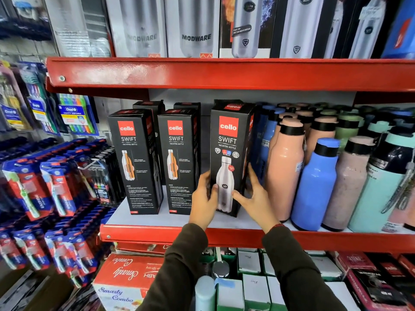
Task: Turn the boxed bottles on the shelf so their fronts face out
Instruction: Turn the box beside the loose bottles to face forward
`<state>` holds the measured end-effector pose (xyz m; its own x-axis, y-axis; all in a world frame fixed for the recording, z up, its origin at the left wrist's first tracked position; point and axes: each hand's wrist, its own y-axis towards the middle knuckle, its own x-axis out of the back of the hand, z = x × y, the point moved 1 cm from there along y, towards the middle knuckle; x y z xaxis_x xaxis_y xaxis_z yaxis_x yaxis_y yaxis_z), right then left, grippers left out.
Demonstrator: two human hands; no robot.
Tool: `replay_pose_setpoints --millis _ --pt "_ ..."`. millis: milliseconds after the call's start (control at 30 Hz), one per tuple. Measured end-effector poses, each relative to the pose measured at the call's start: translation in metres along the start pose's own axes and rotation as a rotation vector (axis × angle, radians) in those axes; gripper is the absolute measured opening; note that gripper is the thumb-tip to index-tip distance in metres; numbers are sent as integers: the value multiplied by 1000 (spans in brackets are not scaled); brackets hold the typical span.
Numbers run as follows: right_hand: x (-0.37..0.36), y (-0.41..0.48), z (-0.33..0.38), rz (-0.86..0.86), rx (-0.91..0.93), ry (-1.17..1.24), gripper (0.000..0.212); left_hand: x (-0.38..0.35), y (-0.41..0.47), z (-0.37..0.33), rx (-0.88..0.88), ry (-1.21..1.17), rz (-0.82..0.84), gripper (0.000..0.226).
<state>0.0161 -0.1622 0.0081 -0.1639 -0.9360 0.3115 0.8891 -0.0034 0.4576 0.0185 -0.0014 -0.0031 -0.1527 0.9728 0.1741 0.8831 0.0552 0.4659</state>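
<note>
Three black Cello Swift bottle boxes stand in the front row of the middle shelf (157, 230). The right box (229, 140) shows its front, with a large silver bottle picture. My left hand (205, 196) grips its lower left edge and my right hand (256, 196) grips its lower right edge. The left box (134, 160) and the middle box (178, 160) show a face with a small cutaway bottle and fine print. More black boxes stand behind them, mostly hidden.
Loose bottles stand right of the boxes: a peach one (284, 167), a blue one (314, 185), and mint and green ones. Toothbrush packs (51, 189) hang at the left. Modware boxes (195, 25) fill the upper shelf. Cartons (125, 274) sit below.
</note>
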Motion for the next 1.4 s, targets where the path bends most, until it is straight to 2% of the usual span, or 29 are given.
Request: replay_pose_setpoints --millis 100,267,700,1167,1400 --pt "0 2 0 4 -2 -28 79 -3 0 2 -7 1 -33 37" --pt "-2 2 -4 -10 -8 -79 72 -9 0 5 1 7 -91 39" --pt "-6 3 -17 -49 -53 -128 70 -22 0 13 50 61 -127 40" --pt "-5 0 -17 -39 -98 -66 68 -23 -3 9 65 68 -142 38" --pt "-11 -13 -19 -245 -93 -27 44 -22 -8 1 73 69 -125 38"
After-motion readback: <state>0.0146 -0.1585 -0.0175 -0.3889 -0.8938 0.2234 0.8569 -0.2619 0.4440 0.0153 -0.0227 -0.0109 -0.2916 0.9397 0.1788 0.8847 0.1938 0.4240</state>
